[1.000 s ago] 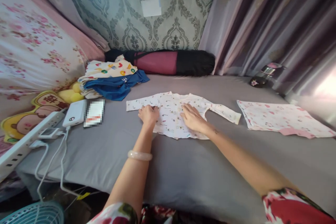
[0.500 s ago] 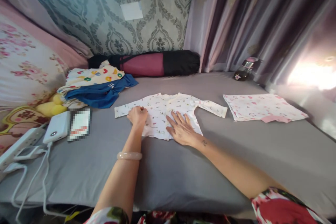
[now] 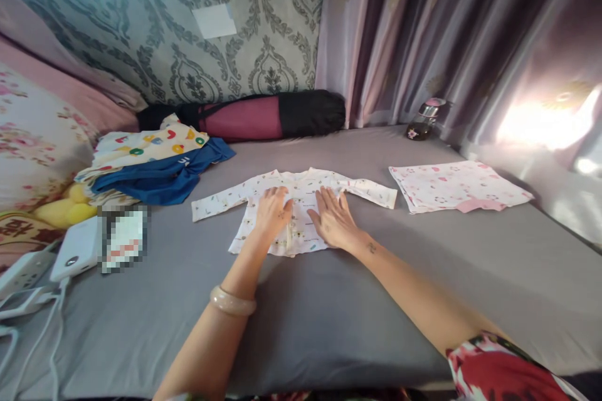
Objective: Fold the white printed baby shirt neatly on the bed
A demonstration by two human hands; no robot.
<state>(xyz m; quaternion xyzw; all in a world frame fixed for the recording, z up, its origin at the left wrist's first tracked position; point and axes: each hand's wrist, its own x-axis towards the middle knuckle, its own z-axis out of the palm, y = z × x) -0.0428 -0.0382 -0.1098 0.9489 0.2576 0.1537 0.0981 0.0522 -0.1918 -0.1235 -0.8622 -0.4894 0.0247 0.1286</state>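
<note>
A small white long-sleeved baby shirt [image 3: 296, 225] with a scattered print lies spread flat on the grey bed sheet [image 3: 367, 313], its sleeves stretched out to both sides. My left hand [image 3: 273, 210] rests on the left half of its front, fingers laid out on the cloth, nothing held. On the right half lies my right hand [image 3: 333, 218], palm down with the fingers spread. A pale bangle [image 3: 232, 302] circles my left wrist. To the right of the shirt is a folded white and pink printed garment [image 3: 456, 185].
Blue and patterned clothes [image 3: 150, 169] are heaped at the back left. Behind them stretches a black and maroon rolled bag [image 3: 249, 118]. A dark bottle [image 3: 423, 120] stands by the curtain. On the left are a white power bank [image 3: 78, 247], cables and a power strip [image 3: 23, 272].
My left hand has opened out from a closed pinch and moved from the shirt's left side toward its middle. The shirt's left part now lies spread wider. My right hand stays flat on the shirt.
</note>
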